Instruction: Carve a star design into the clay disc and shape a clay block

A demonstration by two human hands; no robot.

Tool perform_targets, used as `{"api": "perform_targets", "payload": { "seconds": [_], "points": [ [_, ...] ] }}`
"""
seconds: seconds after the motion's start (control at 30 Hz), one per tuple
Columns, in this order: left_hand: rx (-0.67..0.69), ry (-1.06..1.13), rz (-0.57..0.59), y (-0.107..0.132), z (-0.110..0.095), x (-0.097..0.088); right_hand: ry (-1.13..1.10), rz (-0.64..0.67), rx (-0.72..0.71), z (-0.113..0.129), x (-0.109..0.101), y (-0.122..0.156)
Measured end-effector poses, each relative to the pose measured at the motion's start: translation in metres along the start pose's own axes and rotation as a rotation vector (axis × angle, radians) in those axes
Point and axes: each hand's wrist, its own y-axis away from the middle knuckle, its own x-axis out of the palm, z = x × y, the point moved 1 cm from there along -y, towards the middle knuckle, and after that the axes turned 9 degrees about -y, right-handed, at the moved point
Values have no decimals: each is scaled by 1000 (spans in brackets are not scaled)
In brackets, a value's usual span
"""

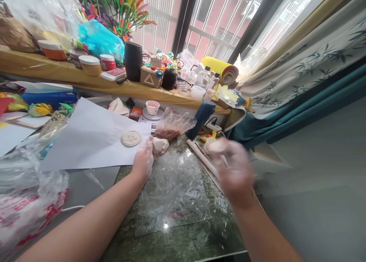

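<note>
My left hand [143,159], dusted white, presses its fingers along the left side of a lump of white clay [160,146], gripping it at the far edge of a clear sheet [171,193]. Raised on the right, my right hand [236,168] is blurred by motion. Its fingers curl around a pale piece that looks like white clay [219,146]. Left of the lump, a round clay disc [131,138] marked with a star lies on white paper [94,140]. Behind the lump sits a clear bag [174,125] with reddish-brown contents.
A white rolling pin [201,157] and thin sticks lie beside the sheet, partly behind my right hand. Farther back stand a small cup [152,107] on a saucer and a dark blue cylinder [201,119]. Paint jars [90,65] and craft supplies crowd the ledge [94,85].
</note>
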Motion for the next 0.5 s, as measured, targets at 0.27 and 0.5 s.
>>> {"api": "perform_targets", "payload": {
  "seconds": [0.27, 0.5],
  "points": [
    [-13, 8, -3, 2, -4, 0, 122, 382, -157, -2, 9, 55],
    [-11, -13, 6, -1, 3, -4, 159, 372, 236, -20, 46, 90]
  ]
}}
